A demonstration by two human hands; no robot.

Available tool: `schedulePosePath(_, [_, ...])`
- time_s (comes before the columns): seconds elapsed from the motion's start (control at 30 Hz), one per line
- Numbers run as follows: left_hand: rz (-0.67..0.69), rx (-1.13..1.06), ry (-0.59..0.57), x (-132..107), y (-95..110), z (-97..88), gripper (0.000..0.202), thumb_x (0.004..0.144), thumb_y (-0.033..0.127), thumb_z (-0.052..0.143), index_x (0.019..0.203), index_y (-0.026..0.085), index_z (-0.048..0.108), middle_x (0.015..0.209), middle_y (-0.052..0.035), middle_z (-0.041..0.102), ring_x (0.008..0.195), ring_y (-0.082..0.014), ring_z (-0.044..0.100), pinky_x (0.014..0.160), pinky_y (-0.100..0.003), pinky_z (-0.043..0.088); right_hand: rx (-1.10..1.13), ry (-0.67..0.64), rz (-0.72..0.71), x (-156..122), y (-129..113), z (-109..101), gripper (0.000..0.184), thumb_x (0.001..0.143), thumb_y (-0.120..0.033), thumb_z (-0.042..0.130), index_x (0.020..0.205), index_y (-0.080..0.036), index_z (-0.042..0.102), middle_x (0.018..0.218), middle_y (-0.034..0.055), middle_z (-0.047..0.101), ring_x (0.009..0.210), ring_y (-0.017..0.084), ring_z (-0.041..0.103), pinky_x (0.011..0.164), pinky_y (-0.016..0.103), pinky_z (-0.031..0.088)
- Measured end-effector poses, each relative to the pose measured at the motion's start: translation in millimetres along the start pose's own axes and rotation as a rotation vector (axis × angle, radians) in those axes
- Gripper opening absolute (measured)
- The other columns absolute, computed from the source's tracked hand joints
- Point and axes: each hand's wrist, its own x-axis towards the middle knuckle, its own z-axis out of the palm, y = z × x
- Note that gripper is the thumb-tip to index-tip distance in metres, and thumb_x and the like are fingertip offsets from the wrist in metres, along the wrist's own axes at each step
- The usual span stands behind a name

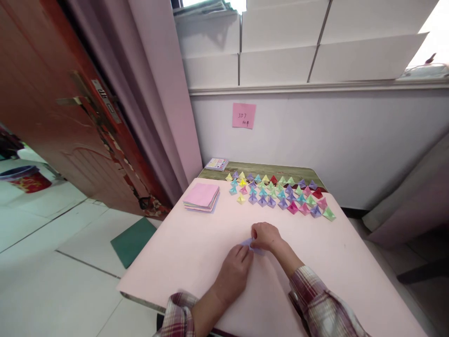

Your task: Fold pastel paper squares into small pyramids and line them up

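Observation:
A small piece of light purple folding paper (pixel 258 251) lies on the pink tabletop (pixel 298 276), mostly covered by my fingers. My left hand (pixel 235 269) presses on its near left side with the fingers held together. Over its far right side my right hand (pixel 264 235) is closed, the fingertips pinching the paper. The exact shape of the fold is hidden. Beyond my hands stand rows of small folded paper pieces (pixel 271 202) in purple, blue, green, yellow, pink and red, each with a pointed top.
A stack of coloured square paper (pixel 201 195) sits at the table's left. Behind it lies a printed packet (pixel 216 164) on the bare wooden strip. A pink note (pixel 244 115) is stuck to the wall. A green board (pixel 133 242) lies left of the table.

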Motion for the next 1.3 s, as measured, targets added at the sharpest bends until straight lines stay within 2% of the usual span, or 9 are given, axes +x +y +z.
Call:
schedulePosePath(0.13, [-0.014, -0.001, 0.000, 1, 3, -4.0, 0.029, 0.086, 0.004, 0.046, 0.111, 0.011, 0.057, 0.105, -0.0124, 0.061, 0.104, -0.0241, 0.055, 0.092, -0.041, 0.050, 0.039, 0.028, 0.017, -3, 3, 5, 0.030, 0.058, -0.022, 0.071, 0.087, -0.024, 0.066, 0.087, 0.0028, 0.071, 0.081, 0.020, 0.066, 0.061, 0.025, 0.039])
schedulePosePath(0.3, [-0.010, -0.007, 0.024, 2, 4, -8.5, 0.028, 0.087, 0.006, 0.045, 0.111, 0.011, 0.057, 0.104, -0.0128, 0.062, 0.104, -0.0238, 0.055, 0.091, -0.040, 0.051, 0.087, 0.011, -0.005, -2, 4, 6, 0.017, 0.057, -0.021, 0.069, 0.073, -0.025, 0.067, 0.080, -0.0009, 0.071, 0.075, 0.016, 0.065, 0.055, 0.022, 0.036])
schedulePosePath(0.43, [-0.012, -0.019, 0.042, 1, 4, -8.4, 0.031, 0.086, 0.005, 0.045, 0.114, 0.012, 0.056, 0.106, -0.0128, 0.062, 0.105, -0.0234, 0.055, 0.092, -0.040, 0.051, 0.096, 0.043, -0.026, -4, 3, 9, 0.014, 0.058, -0.018, 0.066, 0.070, -0.024, 0.065, 0.079, -0.0009, 0.070, 0.075, 0.016, 0.064, 0.056, 0.022, 0.035])
schedulePosePath(0.63, [-0.004, 0.002, 0.061, 0, 5, -7.0, 0.034, 0.087, 0.007, 0.043, 0.118, 0.014, 0.055, 0.111, -0.0124, 0.063, 0.107, -0.0230, 0.057, 0.090, -0.041, 0.052, 0.129, 0.064, -0.030, -8, 6, 16, 0.028, 0.060, -0.020, 0.066, 0.087, -0.023, 0.063, 0.078, -0.0009, 0.069, 0.072, 0.016, 0.063, 0.055, 0.022, 0.033])
schedulePosePath(0.73, [0.004, 0.009, 0.064, 0, 6, -8.7, 0.034, 0.087, 0.007, 0.042, 0.117, 0.015, 0.055, 0.110, -0.0127, 0.063, 0.105, -0.0236, 0.058, 0.088, -0.042, 0.053, 0.136, 0.064, -0.049, -8, 8, 17, 0.026, 0.060, -0.021, 0.067, 0.086, -0.023, 0.065, 0.079, -0.0006, 0.068, 0.075, 0.016, 0.062, 0.057, 0.022, 0.033])
schedulePosePath(0.97, [-0.002, 0.009, 0.077, 1, 7, -7.2, 0.030, 0.087, 0.007, 0.044, 0.113, 0.014, 0.058, 0.106, -0.0116, 0.064, 0.102, -0.0234, 0.059, 0.089, -0.041, 0.053, 0.072, 0.134, -0.093, -10, 3, 19, 0.014, 0.064, -0.017, 0.063, 0.077, -0.021, 0.066, 0.096, 0.0056, 0.064, 0.083, 0.018, 0.061, 0.063, 0.024, 0.035])
schedulePosePath(1.03, [-0.006, 0.012, 0.080, 0, 6, -6.3, 0.031, 0.088, 0.007, 0.046, 0.115, 0.015, 0.057, 0.107, -0.0112, 0.063, 0.104, -0.0228, 0.058, 0.090, -0.040, 0.053, 0.072, 0.144, -0.089, -11, 2, 19, 0.017, 0.063, -0.016, 0.063, 0.079, -0.020, 0.064, 0.094, 0.0055, 0.064, 0.083, 0.018, 0.062, 0.063, 0.024, 0.036])
schedulePosePath(1.2, [-0.009, 0.009, 0.074, 1, 6, -7.5, 0.031, 0.087, 0.007, 0.045, 0.114, 0.016, 0.058, 0.106, -0.0110, 0.064, 0.103, -0.0226, 0.059, 0.087, -0.041, 0.054, 0.066, 0.099, -0.045, -12, 1, 14, 0.038, 0.061, -0.020, 0.067, 0.098, -0.023, 0.061, 0.090, 0.0033, 0.068, 0.084, 0.020, 0.063, 0.063, 0.025, 0.037])
schedulePosePath(1.3, [0.002, 0.017, 0.082, 1, 5, -7.5, 0.032, 0.086, 0.006, 0.044, 0.113, 0.015, 0.058, 0.107, -0.0120, 0.064, 0.104, -0.0234, 0.059, 0.087, -0.041, 0.055, 0.057, 0.079, -0.053, -11, 1, 11, 0.026, 0.062, -0.023, 0.067, 0.088, -0.024, 0.065, 0.090, 0.0037, 0.068, 0.087, 0.022, 0.064, 0.065, 0.026, 0.038])
